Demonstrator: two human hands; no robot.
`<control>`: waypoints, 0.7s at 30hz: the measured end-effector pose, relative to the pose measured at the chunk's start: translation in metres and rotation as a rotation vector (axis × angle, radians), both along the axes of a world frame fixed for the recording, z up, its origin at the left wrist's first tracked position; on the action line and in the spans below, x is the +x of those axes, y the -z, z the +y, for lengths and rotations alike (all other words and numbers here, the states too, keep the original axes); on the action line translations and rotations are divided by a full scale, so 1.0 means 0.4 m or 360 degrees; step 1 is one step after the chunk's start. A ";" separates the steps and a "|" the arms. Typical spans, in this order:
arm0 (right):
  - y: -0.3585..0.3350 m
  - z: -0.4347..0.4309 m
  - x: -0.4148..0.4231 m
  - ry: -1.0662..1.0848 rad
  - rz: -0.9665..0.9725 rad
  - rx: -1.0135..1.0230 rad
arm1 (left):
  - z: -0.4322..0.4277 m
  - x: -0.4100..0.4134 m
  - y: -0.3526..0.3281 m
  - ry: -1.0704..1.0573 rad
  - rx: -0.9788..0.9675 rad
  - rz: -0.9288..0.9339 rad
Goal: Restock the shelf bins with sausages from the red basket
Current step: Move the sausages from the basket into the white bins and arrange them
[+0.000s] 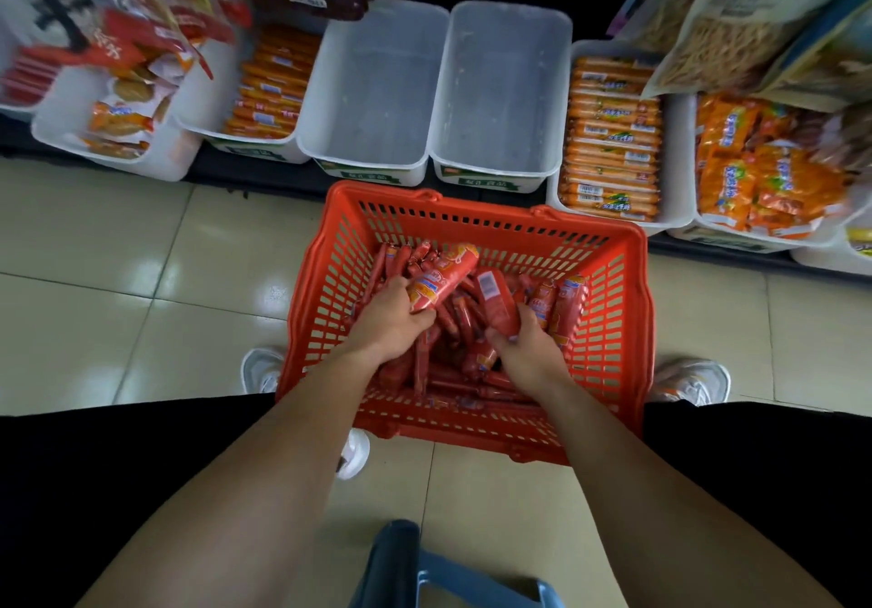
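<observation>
Both hands down in the red basket (627, 277), near side of two empty bins (373, 88). Left hand (391, 319) grips a fat sausage (441, 277); right hand (528, 348) clamps another (495, 300). Film looks slick, contents firm, light; mid-length grip probably best.

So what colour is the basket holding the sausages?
The basket is bright red-orange, shown clearly in the head view.

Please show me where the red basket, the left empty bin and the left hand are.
red basket (613, 314): head view, right side wall.
left empty bin (373, 88): head view, bare floor inside.
left hand (391, 319): head view, back of the hand, which grips a sausage (441, 277).
</observation>
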State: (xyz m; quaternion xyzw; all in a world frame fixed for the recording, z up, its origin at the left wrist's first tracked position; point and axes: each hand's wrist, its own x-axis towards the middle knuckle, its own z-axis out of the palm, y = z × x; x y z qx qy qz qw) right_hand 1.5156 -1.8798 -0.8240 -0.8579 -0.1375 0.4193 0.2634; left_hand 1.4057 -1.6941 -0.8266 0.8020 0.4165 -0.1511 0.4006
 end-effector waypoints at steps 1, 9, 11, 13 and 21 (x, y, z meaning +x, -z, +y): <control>-0.013 0.015 0.002 0.0020 -0.0030 0.0056 | 0.014 0.004 -0.024 -0.0023 0.0030 -0.0054; -0.149 0.161 0.007 0.0089 -0.0134 0.0409 | 0.178 -0.026 -0.218 -0.0165 0.0261 -0.0266; -0.183 0.207 0.032 0.0044 -0.0202 0.0472 | 0.237 -0.029 -0.247 -0.0161 0.0342 -0.0269; -0.205 0.253 0.060 -0.0027 -0.0250 0.0482 | 0.291 -0.020 -0.263 -0.0143 0.0448 -0.0228; -0.179 0.418 0.180 -0.0245 -0.0386 0.0407 | 0.519 0.164 -0.190 -0.0267 0.0529 -0.0237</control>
